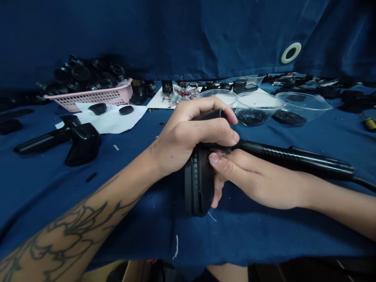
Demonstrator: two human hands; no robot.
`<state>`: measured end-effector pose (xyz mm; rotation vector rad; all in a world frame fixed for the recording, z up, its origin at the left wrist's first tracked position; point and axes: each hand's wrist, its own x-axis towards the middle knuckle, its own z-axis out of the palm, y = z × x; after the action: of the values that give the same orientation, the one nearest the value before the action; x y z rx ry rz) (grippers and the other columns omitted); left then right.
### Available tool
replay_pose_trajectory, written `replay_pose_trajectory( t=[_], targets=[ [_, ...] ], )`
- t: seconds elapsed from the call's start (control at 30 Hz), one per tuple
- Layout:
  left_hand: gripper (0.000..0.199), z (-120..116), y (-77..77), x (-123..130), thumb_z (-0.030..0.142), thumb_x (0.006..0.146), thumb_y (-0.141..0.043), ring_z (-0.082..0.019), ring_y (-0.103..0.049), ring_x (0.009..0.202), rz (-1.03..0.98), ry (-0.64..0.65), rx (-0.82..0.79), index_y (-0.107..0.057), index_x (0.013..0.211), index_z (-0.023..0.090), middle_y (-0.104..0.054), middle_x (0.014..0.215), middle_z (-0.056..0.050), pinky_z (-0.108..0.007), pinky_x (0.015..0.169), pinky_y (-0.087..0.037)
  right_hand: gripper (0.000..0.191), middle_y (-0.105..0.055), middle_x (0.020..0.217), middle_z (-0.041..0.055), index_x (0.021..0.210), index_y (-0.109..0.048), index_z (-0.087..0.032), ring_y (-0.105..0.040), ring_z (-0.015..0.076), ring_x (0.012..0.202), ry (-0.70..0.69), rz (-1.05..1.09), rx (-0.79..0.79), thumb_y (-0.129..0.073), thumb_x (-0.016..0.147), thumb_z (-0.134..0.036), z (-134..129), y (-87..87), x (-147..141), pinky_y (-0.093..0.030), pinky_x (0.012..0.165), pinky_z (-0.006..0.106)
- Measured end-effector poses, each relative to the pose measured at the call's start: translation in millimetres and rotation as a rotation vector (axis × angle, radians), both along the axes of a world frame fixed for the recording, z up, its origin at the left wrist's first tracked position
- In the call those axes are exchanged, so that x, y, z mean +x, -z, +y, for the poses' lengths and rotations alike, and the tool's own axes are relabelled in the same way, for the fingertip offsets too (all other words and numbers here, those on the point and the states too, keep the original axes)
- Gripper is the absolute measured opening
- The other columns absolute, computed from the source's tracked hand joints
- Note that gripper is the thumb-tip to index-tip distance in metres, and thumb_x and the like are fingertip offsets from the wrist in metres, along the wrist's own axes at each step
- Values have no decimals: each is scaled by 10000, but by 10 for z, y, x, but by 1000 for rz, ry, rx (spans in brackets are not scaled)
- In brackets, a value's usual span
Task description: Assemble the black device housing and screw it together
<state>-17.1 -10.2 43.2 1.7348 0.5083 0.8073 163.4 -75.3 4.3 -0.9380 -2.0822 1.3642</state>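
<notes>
A black plastic housing [199,184] with a ribbed edge is held upright above the blue cloth. My left hand [194,131] wraps over its top from the left, with the thumb and fingers closed around it. From the right, my right hand [252,176] grips the same housing, thumb on the near face and the other fingers partly hidden behind. Something small and reddish, perhaps wire, shows above the right thumb. Just behind my right hand lies a black cylindrical electric screwdriver [308,158], its cable running off to the right.
A pink basket [91,98] heaped with black parts stands at the back left. Nearer lies a black T-shaped part [82,143]. Small motors with red wires [183,94] lie on white paper. Clear tubs [305,102] with dark small parts stand behind my right hand.
</notes>
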Motion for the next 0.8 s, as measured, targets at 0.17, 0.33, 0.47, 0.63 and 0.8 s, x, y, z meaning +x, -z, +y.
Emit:
replay_pose_trajectory(
  t=[0.17, 0.33, 0.47, 0.63, 0.8],
  targets=[
    [106, -25, 1, 10, 240, 752, -742, -191, -671, 729, -17, -29, 16, -714, 847, 201, -724, 789, -22, -305, 622, -503, 751, -751, 875, 80, 882, -793, -102, -732, 172, 946, -4, 18, -9, -299, 1127, -611, -1, -4, 0, -553, 992, 264],
    [104, -28, -4, 8, 241, 751, -756, -194, -673, 765, -16, -19, 55, -716, 837, 199, -725, 794, -21, -301, 664, -520, 736, -756, 891, 81, 902, -796, -111, -732, 182, 965, 2, 3, -30, -311, 1123, -619, -6, -5, 3, -546, 1027, 285],
    [67, -40, -15, 20, 243, 751, -734, -197, -674, 753, -15, -34, 36, -701, 799, 211, -721, 781, -12, -310, 656, -522, 757, -765, 926, 88, 899, -797, -112, -734, 181, 957, -1, 8, -27, -292, 1122, -629, -2, -2, 1, -547, 1026, 291],
    [75, -40, -15, 31, 234, 734, -735, -188, -663, 731, -31, -32, 19, -697, 789, 200, -716, 764, -13, -307, 646, -518, 791, -766, 930, 99, 904, -789, -98, -741, 191, 976, 3, 15, -54, -285, 1103, -674, -7, -9, 0, -544, 1048, 301],
    [105, -22, -5, 20, 239, 749, -749, -191, -670, 757, -25, -8, 23, -708, 831, 188, -723, 788, -19, -309, 658, -515, 779, -758, 902, 90, 901, -787, -99, -737, 175, 951, -4, 23, -35, -282, 1110, -655, -12, -9, 4, -562, 997, 278]
  ],
)
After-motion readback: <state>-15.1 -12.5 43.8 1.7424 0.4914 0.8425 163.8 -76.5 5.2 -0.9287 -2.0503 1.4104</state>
